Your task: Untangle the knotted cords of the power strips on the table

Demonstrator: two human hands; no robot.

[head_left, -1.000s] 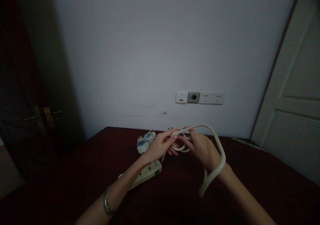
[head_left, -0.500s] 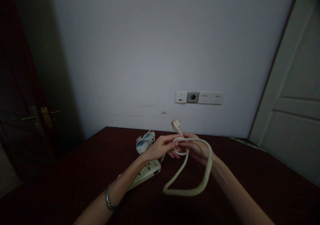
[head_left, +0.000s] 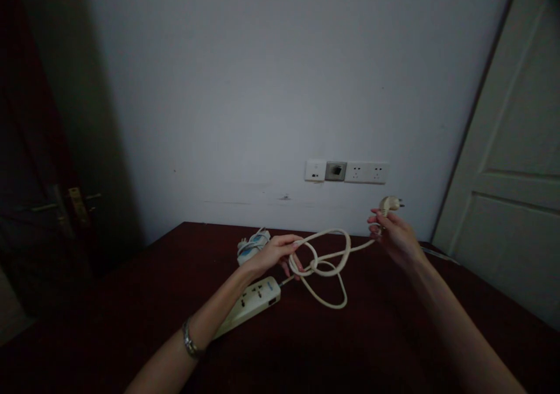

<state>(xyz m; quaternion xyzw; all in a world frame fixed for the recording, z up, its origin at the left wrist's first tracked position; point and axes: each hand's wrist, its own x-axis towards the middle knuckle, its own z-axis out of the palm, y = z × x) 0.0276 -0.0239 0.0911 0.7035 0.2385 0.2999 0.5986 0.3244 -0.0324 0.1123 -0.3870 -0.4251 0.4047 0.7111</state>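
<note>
My left hand (head_left: pixel 280 255) is closed on the looped white power cord (head_left: pixel 329 305), just beyond the end of a white power strip (head_left: pixel 258 300). Several loose loops of the cord hang between my two hands. Off to the right, my right hand (head_left: pixel 397 234) pinches the cord's end just below its plug (head_left: pixel 390 204), whose prongs point right. My left forearm hides part of the power strip, which lies on the dark red table (head_left: pixel 350 347).
Behind my left hand lies a second white and blue power strip (head_left: pixel 251 247) wrapped in its own cord. Wall sockets (head_left: pixel 366 173) and a switch plate (head_left: pixel 315 171) sit on the wall above the table. A white door (head_left: pixel 516 166) stands at the right.
My right hand has moved right, away from my left hand, drawing the plug end with it. The cord between the hands has spread out into several loops. My left hand has shifted slightly left.
</note>
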